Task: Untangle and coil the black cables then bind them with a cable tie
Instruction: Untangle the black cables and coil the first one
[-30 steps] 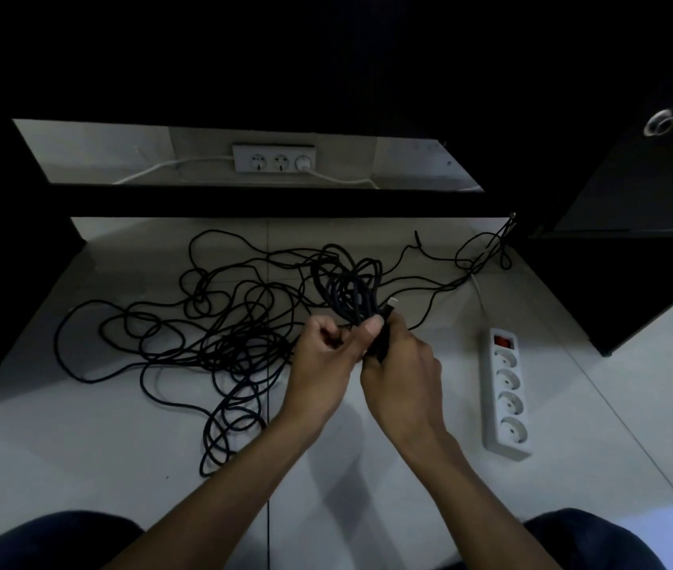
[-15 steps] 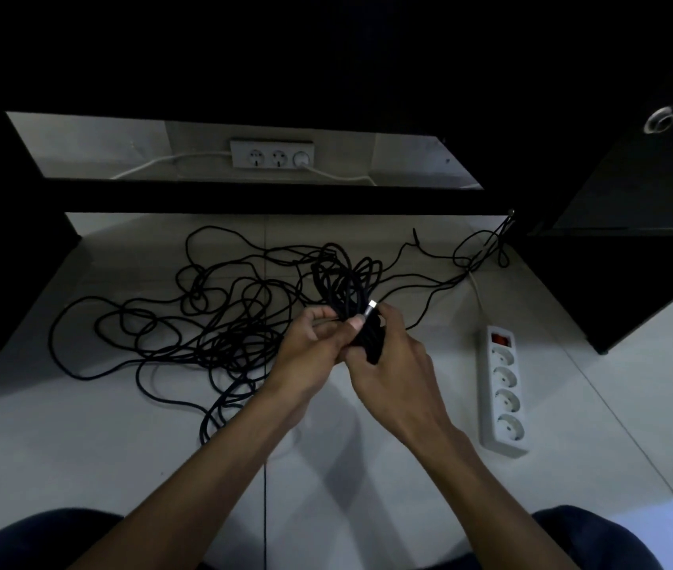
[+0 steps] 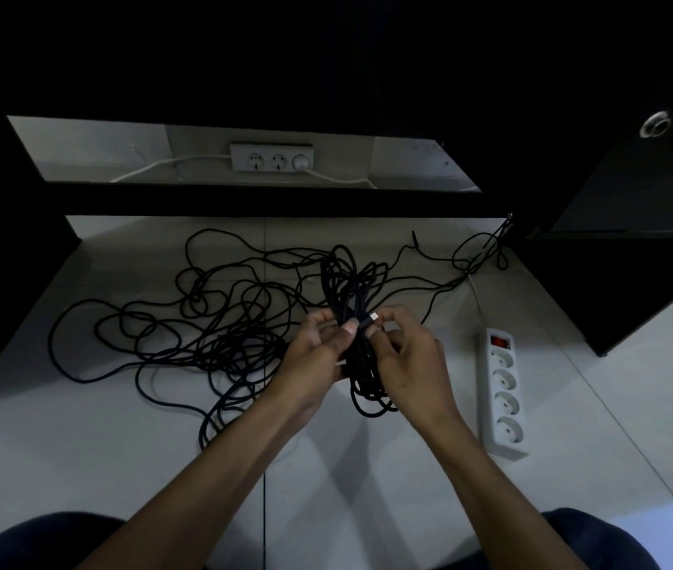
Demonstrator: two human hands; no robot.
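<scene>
From the head camera, looking down at the pale tiled floor (image 3: 80, 466): both hands are up in the middle, working a gathered bundle of black cable (image 3: 361, 364). The left hand (image 3: 312, 364) has its fingers curled round the bundle from the left side, thumb pressed across the strands. The right hand (image 3: 408, 364) grips it from the right, fingertips pinching a small pale connector tip (image 3: 374, 316) at the top of the bundle. Loops hang below the hands and stand up above them. The rest of the black cables (image 3: 203, 322) sprawl in a loose tangle across the floor to the left, with one strand running off towards the far right corner by the dark cabinet (image 3: 634, 281). A white power strip (image 3: 501, 394) lies flat near the right hand, red switch at its far end. Under the dark shelf (image 3: 264, 199) at the back, a second white socket strip (image 3: 272, 157) sits against the wall. Dark-trousered knees (image 3: 30, 540) show at the bottom edge.
</scene>
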